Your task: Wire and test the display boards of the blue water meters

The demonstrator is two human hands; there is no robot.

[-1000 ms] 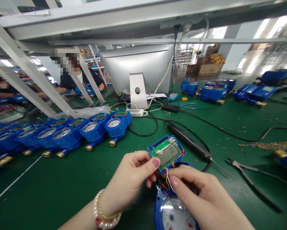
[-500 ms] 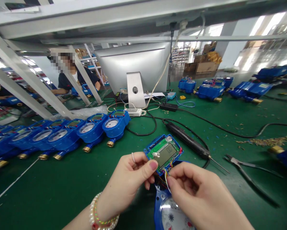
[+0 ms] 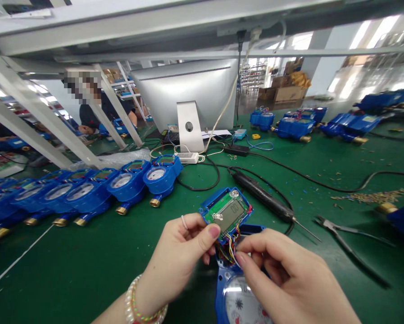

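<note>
Between thumb and fingers, my left hand (image 3: 191,240) grips the edge of a blue-framed circuit board with a small display (image 3: 229,217). The board is tilted above the open compartment of a blue water meter (image 3: 222,288), whose round dial (image 3: 242,299) shows at the bottom. Thin coloured wires (image 3: 231,247) run from the board down into the compartment. My right hand (image 3: 272,265) is closed, thumb and forefinger pinching the wires, a white one among them. Its other fingers are curled and partly hidden, and it covers part of the meter.
A row of blue water meters (image 3: 120,182) stands on the left. A black electric screwdriver (image 3: 264,195) and pliers (image 3: 353,245) lie to the right. Behind are a monitor (image 3: 188,90), cables and scattered screws (image 3: 374,197). A co-worker (image 3: 103,112) sits beyond the frame posts.
The board has shifted slightly left and up from the meter, so more of the wires and the open compartment shows. My right hand keeps its pinch.
</note>
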